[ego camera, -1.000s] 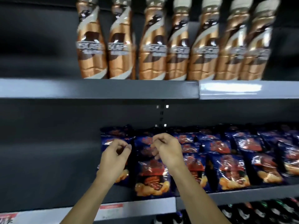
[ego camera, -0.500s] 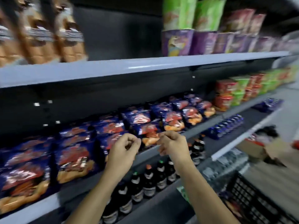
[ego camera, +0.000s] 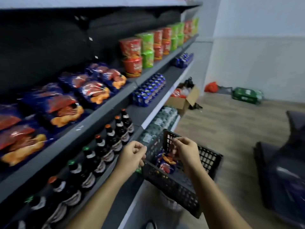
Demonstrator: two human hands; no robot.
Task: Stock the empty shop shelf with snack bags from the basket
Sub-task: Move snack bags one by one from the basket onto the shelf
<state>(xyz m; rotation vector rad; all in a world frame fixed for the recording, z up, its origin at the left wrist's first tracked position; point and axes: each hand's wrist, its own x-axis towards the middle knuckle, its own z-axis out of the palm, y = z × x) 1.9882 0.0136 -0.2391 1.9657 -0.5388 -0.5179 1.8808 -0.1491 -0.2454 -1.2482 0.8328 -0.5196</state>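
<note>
My left hand (ego camera: pixel 132 156) is raised just beside the near left corner of the black basket (ego camera: pixel 171 182), fingers curled in with the thumb closed against the fingertips; nothing is visible in its grip. My right hand (ego camera: pixel 184 151) is held over the open top of the basket, in front of its far wall, fingers likewise curled and thumb closed on them, with nothing visible between them. The remaining snack bags in the basket (ego camera: pixel 165 164), dark blue with red and orange print, lie on the basket floor directly below and slightly left of my right hand, between both hands in the view; neither hand touches them. The basket sits tilted against the lower part of the shelving. The shelf (ego camera: pixel 92 119) to my left, above both hands, carries rows of matching snack bags on the shelf (ego camera: pixel 66 106), lying back on their packs. Dark bottles (ego camera: pixel 118 129) stand in a row on the level beneath. Red and green cup noodles (ego camera: pixel 132 63) are stacked further along, and blue cans (ego camera: pixel 148 90) further along beyond the bottles. An open cardboard box (ego camera: pixel 183 101) rests on the wooden floor (ego camera: pixel 231 121).
</note>
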